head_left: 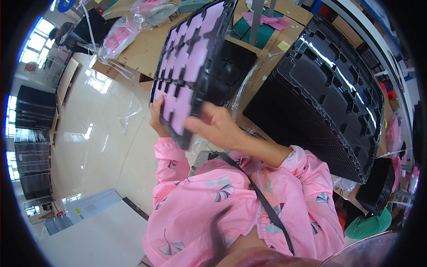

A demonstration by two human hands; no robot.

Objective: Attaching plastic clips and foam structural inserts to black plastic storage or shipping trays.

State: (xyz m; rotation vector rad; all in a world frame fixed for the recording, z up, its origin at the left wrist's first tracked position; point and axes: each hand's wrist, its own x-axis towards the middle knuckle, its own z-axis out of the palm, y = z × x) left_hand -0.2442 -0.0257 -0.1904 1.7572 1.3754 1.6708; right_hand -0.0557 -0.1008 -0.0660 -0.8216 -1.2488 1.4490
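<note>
Our left hand (158, 116) and right hand (218, 127) grasp the tilted tray (212, 66) by opposite edges, probably to keep it steady.

Saw black on the held tray (212, 62), lilac on its pieces (180, 103); right of that tray, black on the stacked trays (289, 109); below it, pink with teal-and-purple fan motifs on the jacket (200, 200); left, cream on the floor (102, 133).

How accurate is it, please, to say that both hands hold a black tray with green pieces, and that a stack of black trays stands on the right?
One detail is wrong: in the head view, the pieces in the black tray are pinkish lilac, not green. The rest is right.
</note>
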